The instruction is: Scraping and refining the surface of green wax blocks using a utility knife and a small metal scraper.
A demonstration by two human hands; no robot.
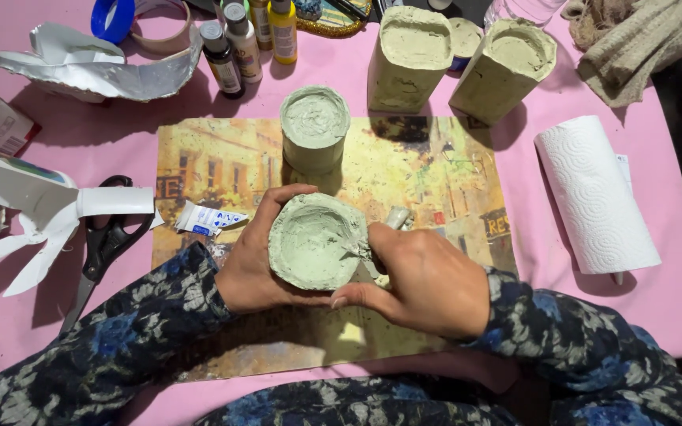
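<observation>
Left hand (256, 264) fingers curled, clamped round side of pale green pot (317, 242); pot held above yellow printed mat (436, 173), tilted toward camera. Right hand (424, 276) fingers closed on small tool at pot rim; tool mostly hidden. Pot surface rough, matte, paste-coated; hollow interior smeared. Similar coated cylinder (315, 128) stood behind on mat. Scissors (103, 244), paper towel roll (596, 193) noted on pink table (672, 308).

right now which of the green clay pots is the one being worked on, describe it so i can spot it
Start at the printed picture mat on the pink table. At its near edge, the left hand cups a round pale-green pot. Unlike the other three pots, it is low, bowl-shaped and held.
</observation>
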